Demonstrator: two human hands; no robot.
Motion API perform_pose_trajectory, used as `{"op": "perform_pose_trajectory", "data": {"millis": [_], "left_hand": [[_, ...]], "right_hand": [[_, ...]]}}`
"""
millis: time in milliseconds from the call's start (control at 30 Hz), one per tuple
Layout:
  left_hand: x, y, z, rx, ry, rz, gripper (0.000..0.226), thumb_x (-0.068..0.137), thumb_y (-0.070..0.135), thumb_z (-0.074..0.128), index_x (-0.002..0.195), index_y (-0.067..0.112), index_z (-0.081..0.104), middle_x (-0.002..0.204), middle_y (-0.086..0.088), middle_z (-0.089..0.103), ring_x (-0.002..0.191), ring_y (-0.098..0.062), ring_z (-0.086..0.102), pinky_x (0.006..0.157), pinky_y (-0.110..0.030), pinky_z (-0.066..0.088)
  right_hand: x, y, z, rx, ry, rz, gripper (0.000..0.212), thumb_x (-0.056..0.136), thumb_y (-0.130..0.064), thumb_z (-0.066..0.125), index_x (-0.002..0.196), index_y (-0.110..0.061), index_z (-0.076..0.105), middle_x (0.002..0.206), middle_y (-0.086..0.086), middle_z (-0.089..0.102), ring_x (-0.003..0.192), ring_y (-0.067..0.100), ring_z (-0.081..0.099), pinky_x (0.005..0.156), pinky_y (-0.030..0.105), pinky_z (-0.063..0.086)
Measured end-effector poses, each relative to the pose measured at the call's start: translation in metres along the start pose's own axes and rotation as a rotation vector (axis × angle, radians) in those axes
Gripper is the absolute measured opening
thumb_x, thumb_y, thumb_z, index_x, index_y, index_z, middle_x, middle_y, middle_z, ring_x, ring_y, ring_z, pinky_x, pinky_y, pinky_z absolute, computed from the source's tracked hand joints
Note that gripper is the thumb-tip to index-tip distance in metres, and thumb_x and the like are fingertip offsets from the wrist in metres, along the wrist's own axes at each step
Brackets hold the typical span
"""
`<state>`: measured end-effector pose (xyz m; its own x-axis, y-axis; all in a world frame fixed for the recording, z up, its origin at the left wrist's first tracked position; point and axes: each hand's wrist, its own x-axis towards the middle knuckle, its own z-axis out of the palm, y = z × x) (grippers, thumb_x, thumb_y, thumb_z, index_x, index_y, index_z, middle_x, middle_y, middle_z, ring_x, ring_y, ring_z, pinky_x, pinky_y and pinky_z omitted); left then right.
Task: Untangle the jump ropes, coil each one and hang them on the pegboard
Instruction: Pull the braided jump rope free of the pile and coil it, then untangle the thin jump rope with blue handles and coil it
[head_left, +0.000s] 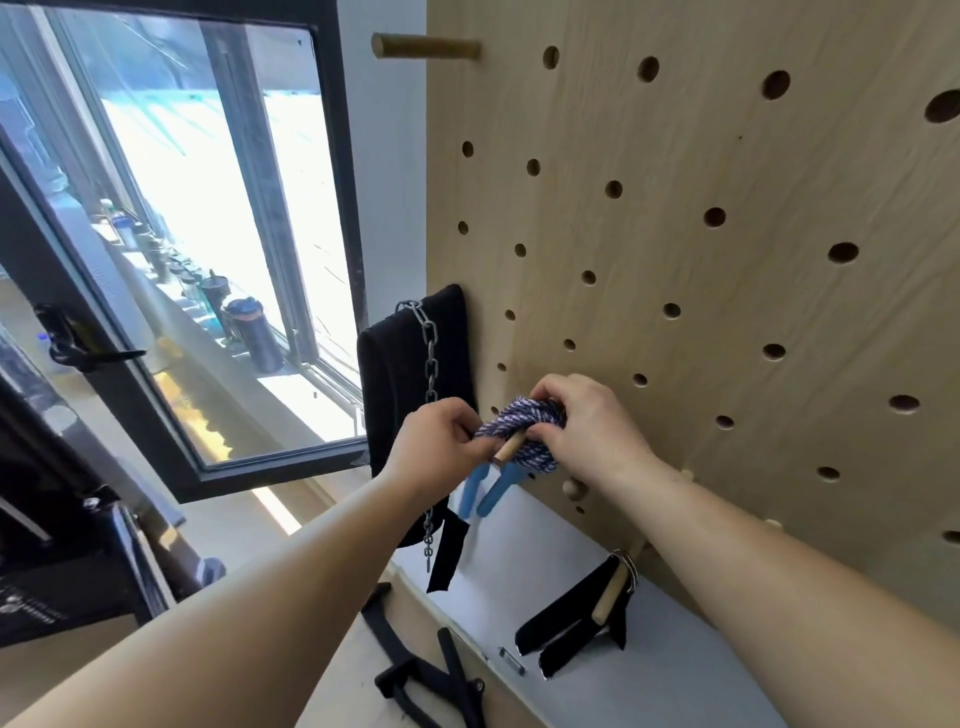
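Note:
A coiled purple-and-white jump rope (524, 415) sits over a wooden peg (510, 447) low on the light wooden pegboard (727, 260). Its two blue handles (493, 493) hang down below the coil. My left hand (436, 441) pinches the left side of the coil. The fingers of my right hand (587, 426) curl round the coil's right side from above. Part of the coil is hidden under my fingers.
A black padded belt with a metal chain (430, 358) hangs left of the rope. Black straps (576, 618) hang from a lower peg on the right. A long peg (426, 47) sticks out at the top. An open window (208, 234) is on the left.

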<state>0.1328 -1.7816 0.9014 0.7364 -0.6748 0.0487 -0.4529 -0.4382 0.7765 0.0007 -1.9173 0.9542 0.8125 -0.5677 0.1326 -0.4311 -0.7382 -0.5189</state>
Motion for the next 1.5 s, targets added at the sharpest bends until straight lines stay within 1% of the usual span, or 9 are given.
{"op": "perform_pose_trajectory", "data": {"millis": [100,267,367,467,600,767,933,1100,1500], "left_hand": [[0.004,0.009,0.001,-0.339,-0.101,-0.142,0.026,0.085,0.015,0.083,0.105,0.014,0.066,0.085,-0.011,0.077,0.070,-0.023,0.078,0.062,-0.030,0.065],[0.010,0.020,0.004,-0.500,-0.103,-0.157,0.019,0.101,0.020,0.064,0.101,0.003,0.072,0.085,-0.016,0.078,0.077,-0.028,0.078,0.073,-0.040,0.066],[0.018,0.026,0.013,-0.475,-0.041,-0.160,0.027,0.102,0.029,0.062,0.102,0.003,0.065,0.085,-0.022,0.076,0.071,-0.032,0.076,0.062,-0.037,0.065],[0.024,0.026,0.021,-0.466,-0.057,-0.162,0.027,0.101,0.030,0.063,0.109,0.004,0.059,0.088,-0.021,0.075,0.057,-0.020,0.071,0.048,-0.025,0.056],[0.031,0.023,0.026,-0.431,-0.146,-0.175,0.027,0.103,0.032,0.059,0.114,0.008,0.064,0.093,-0.021,0.076,0.065,-0.019,0.070,0.053,-0.025,0.057],[0.033,0.024,0.026,-0.385,-0.131,-0.184,0.023,0.101,0.031,0.061,0.101,0.010,0.072,0.087,-0.014,0.077,0.066,-0.016,0.067,0.055,-0.025,0.055],[0.026,0.031,0.021,-0.400,-0.078,-0.195,0.022,0.100,0.030,0.065,0.097,0.009,0.072,0.080,-0.010,0.074,0.059,-0.017,0.067,0.048,-0.025,0.053],[0.014,0.039,0.004,-0.343,-0.006,-0.157,0.011,0.099,0.025,0.065,0.097,0.018,0.073,0.088,-0.009,0.075,0.084,-0.029,0.074,0.074,-0.047,0.065],[-0.086,0.063,-0.027,-0.209,0.003,-0.099,0.012,0.098,0.012,0.063,0.102,0.014,0.074,0.094,-0.010,0.074,0.079,-0.020,0.071,0.066,-0.032,0.064]], "right_hand": [[0.002,0.006,-0.002,-0.050,0.062,-0.021,0.035,0.090,-0.020,0.074,0.121,-0.025,0.057,0.121,-0.003,0.061,0.108,0.020,0.060,0.084,0.030,0.051],[-0.004,0.010,0.001,-0.286,0.178,-0.154,0.024,0.093,-0.033,0.070,0.116,-0.025,0.064,0.112,-0.003,0.048,0.093,0.018,0.055,0.065,0.027,0.043],[-0.003,0.014,-0.004,-0.211,0.144,-0.095,0.037,0.095,-0.032,0.065,0.132,-0.030,0.062,0.116,-0.003,0.057,0.103,0.024,0.060,0.077,0.034,0.052],[0.002,0.013,-0.007,-0.201,0.057,-0.049,0.053,0.097,-0.030,0.062,0.148,-0.038,0.048,0.128,-0.002,0.061,0.116,0.027,0.059,0.094,0.043,0.052],[0.009,0.011,-0.007,-0.302,-0.030,-0.005,0.032,0.099,-0.029,0.057,0.130,-0.034,0.064,0.111,0.002,0.061,0.108,0.030,0.060,0.087,0.042,0.053],[0.011,0.010,-0.003,-0.352,-0.040,-0.012,0.034,0.100,-0.027,0.056,0.133,-0.034,0.061,0.109,0.004,0.059,0.107,0.032,0.059,0.082,0.039,0.049],[0.006,0.002,-0.013,-0.310,-0.085,0.041,0.041,0.098,-0.025,0.062,0.139,-0.033,0.058,0.128,0.004,0.061,0.120,0.030,0.057,0.096,0.042,0.050],[-0.016,-0.005,-0.029,-0.376,-0.025,0.000,0.027,0.101,-0.027,0.055,0.126,-0.028,0.064,0.117,0.000,0.062,0.111,0.025,0.060,0.087,0.040,0.054],[-0.117,-0.013,-0.053,-0.058,0.078,0.116,0.015,0.097,-0.034,0.060,0.102,-0.029,0.074,0.096,-0.008,0.070,0.089,0.018,0.065,0.078,0.034,0.056]]}}
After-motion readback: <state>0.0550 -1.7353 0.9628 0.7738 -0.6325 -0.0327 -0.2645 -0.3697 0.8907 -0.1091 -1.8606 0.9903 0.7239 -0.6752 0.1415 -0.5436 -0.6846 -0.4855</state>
